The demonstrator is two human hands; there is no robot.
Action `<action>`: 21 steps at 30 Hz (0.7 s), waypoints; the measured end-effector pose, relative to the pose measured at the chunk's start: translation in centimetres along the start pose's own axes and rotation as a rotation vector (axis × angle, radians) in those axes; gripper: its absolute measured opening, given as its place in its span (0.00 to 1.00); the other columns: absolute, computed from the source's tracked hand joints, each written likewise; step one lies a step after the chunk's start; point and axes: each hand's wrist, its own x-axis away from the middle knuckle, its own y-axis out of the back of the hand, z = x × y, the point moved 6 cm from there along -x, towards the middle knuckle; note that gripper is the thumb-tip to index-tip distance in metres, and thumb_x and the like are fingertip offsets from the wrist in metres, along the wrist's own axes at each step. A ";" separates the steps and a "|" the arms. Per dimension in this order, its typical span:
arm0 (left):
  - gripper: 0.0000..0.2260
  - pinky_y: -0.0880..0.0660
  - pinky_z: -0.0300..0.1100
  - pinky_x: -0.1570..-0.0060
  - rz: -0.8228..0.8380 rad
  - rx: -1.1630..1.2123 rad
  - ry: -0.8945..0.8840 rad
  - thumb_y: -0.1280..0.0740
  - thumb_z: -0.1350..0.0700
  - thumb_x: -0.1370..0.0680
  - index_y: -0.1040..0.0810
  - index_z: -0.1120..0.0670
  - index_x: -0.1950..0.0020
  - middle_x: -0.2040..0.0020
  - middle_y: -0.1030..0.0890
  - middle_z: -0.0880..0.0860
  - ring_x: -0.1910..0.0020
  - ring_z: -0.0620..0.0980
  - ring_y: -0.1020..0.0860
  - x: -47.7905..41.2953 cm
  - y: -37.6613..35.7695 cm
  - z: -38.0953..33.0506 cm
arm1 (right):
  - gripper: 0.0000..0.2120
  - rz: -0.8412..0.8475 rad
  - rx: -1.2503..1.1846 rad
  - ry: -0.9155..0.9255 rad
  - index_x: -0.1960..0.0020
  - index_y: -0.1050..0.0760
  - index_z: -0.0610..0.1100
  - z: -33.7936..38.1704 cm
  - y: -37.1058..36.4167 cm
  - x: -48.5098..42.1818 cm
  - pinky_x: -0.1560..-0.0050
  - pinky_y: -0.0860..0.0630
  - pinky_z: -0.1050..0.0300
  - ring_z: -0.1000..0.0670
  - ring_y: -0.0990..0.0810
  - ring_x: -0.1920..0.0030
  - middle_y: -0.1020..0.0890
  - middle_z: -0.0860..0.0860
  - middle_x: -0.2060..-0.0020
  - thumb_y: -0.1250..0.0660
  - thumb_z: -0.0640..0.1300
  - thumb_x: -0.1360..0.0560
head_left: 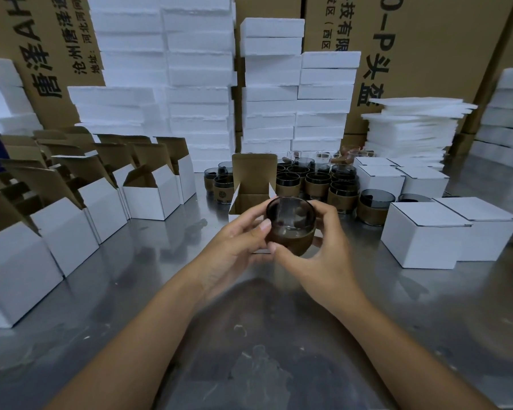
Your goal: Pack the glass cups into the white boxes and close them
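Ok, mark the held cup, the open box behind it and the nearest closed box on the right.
held cup (pixel 290 223): head view, dark glass wall
open box (pixel 253 173): head view, raised brown lid flap
closed box (pixel 433 247): head view, white front face

Open boxes (pixel 148 192) left, closed boxes (pixel 427 232) right, cups (pixel 317 180) behind.

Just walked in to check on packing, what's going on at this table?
A person holds one dark glass cup in both hands, the left hand and right hand curled round it, in front of an open white box with its lid up. More cups wait behind it; open boxes line the left, closed boxes sit on the right.
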 end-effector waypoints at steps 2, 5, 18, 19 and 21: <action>0.18 0.24 0.48 0.43 -0.005 -0.026 0.014 0.38 0.50 0.22 0.28 0.45 0.32 0.38 0.21 0.53 0.40 0.55 0.22 0.0 0.1 0.2 | 0.26 0.010 -0.044 -0.063 0.42 0.30 0.50 -0.1 0.0 0.0 0.54 0.30 0.76 0.67 0.25 0.48 0.22 0.61 0.51 0.23 0.43 0.36; 0.18 0.28 0.49 0.43 -0.036 -0.062 0.031 0.37 0.49 0.23 0.27 0.45 0.33 0.40 0.20 0.54 0.43 0.57 0.21 -0.1 0.4 0.3 | 0.19 0.010 -0.167 -0.178 0.45 0.27 0.50 -0.6 0.0 -0.1 0.59 0.27 0.71 0.62 0.21 0.52 0.20 0.59 0.54 0.25 0.43 0.33; 0.26 0.23 0.40 0.56 -0.133 -0.166 0.123 0.32 0.37 0.32 0.22 0.54 0.43 0.50 0.20 0.64 0.58 0.52 0.21 -0.2 1.1 1.4 | 0.34 0.200 -0.370 -0.581 0.52 0.20 0.47 -2.1 -1.5 0.1 0.63 0.25 0.62 0.57 0.18 0.62 0.15 0.51 0.61 0.34 0.70 0.48; 0.29 0.23 0.40 0.56 -0.138 -0.179 0.137 0.33 0.37 0.31 0.24 0.57 0.41 0.48 0.21 0.66 0.55 0.54 0.22 -0.2 1.1 1.5 | 0.33 0.222 -0.397 -0.609 0.54 0.20 0.47 -2.1 -1.7 0.2 0.65 0.24 0.63 0.57 0.18 0.63 0.15 0.51 0.62 0.33 0.69 0.49; 0.32 0.23 0.40 0.56 -0.137 -0.190 0.159 0.34 0.37 0.31 0.28 0.60 0.38 0.45 0.21 0.65 0.53 0.56 0.22 -0.1 1.1 1.6 | 0.32 0.243 -0.428 -0.637 0.55 0.20 0.47 -2.1 -1.7 0.3 0.68 0.25 0.64 0.57 0.17 0.64 0.15 0.51 0.63 0.33 0.69 0.49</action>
